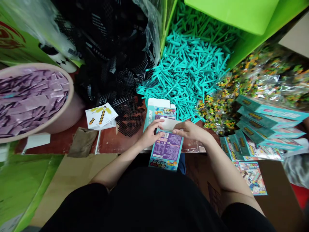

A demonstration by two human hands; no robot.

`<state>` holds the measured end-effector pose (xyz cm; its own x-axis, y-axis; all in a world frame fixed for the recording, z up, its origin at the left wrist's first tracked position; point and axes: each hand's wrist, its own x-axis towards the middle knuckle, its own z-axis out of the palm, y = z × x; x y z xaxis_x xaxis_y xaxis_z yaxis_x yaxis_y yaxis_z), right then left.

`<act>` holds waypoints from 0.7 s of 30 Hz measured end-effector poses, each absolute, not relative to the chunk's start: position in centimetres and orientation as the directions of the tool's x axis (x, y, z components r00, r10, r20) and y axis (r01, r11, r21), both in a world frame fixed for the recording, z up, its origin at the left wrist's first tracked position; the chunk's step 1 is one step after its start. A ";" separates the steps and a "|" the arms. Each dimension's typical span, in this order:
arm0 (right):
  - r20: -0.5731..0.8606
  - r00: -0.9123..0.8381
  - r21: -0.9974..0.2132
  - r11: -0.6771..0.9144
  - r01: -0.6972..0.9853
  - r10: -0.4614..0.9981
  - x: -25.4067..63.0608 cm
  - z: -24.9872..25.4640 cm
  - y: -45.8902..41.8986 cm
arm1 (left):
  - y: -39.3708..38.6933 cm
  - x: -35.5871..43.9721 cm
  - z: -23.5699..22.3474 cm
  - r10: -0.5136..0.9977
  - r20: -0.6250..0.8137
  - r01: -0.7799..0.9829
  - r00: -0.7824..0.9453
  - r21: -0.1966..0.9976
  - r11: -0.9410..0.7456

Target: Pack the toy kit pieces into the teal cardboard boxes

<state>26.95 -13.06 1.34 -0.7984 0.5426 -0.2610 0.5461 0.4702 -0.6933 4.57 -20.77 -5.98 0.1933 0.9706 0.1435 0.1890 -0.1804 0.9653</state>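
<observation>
Purple, teal-edged carton (168, 149) with white flap (168, 123)

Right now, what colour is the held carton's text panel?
The carton's text panel is purple, edged in turquoise; best in head view.

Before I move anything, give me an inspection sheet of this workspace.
Surface: red-brown table, heavily loaded.
Job's things: purple-and-teal box, white flap showing; another box just beyond.
Clutter: black grid pieces, teal pieces, bagged multicoloured pieces, printed cards, brown cloth, stacked boxes at right.
Hands: left hand and right hand both hold the box by its flap.
Cables: nothing seen.
Surroundings: tub of purple packets at left, green carton beyond the table.
</observation>
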 end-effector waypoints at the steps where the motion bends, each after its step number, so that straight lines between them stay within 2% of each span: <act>1: -0.245 -0.813 -0.685 0.499 0.531 0.528 27.2 1.2 -13.2 | -20.8 4.5 -6.1 0.971 0.145 0.185 0.188 0.966 -0.180; 5: -0.166 -0.837 -0.666 0.567 0.485 0.521 28.6 0.6 -13.9 | -21.0 4.0 -6.1 0.965 0.173 0.175 0.196 0.962 -0.208; 9: 0.006 -0.642 -0.630 0.501 0.593 0.767 28.9 0.0 -15.0 | -21.0 4.1 -5.8 0.958 0.209 0.192 0.195 0.950 -0.246; 10: 0.048 -0.610 -0.619 0.503 0.603 0.791 28.8 -0.2 -15.4 | -21.0 4.1 -5.7 0.957 0.212 0.197 0.196 0.948 -0.251; 14: 0.053 -0.684 -0.569 0.585 0.578 0.728 28.3 -1.5 -16.6 | -21.2 4.2 -6.0 0.953 0.224 0.212 0.205 0.940 -0.267; 16: 0.089 -0.638 -0.573 0.563 0.596 0.765 28.6 -2.3 -17.3 | -21.5 4.2 -6.5 0.954 0.240 0.208 0.181 0.938 -0.276; 19: 0.197 -0.396 -0.725 0.405 0.557 0.897 29.1 -4.2 -18.7 | -22.4 4.5 -7.5 0.966 0.258 0.150 0.000 0.955 -0.255; 21: 0.144 -0.263 -0.877 0.246 0.412 0.954 29.1 -5.7 -19.8 | -23.2 4.8 -8.2 0.965 0.241 0.107 -0.106 0.967 -0.229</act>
<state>29.09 -19.77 -5.69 -0.2630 0.9541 0.1436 0.4124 0.2457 -0.8773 4.78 -23.19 -8.20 -0.1064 0.9648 0.2405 0.1069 -0.2294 0.9674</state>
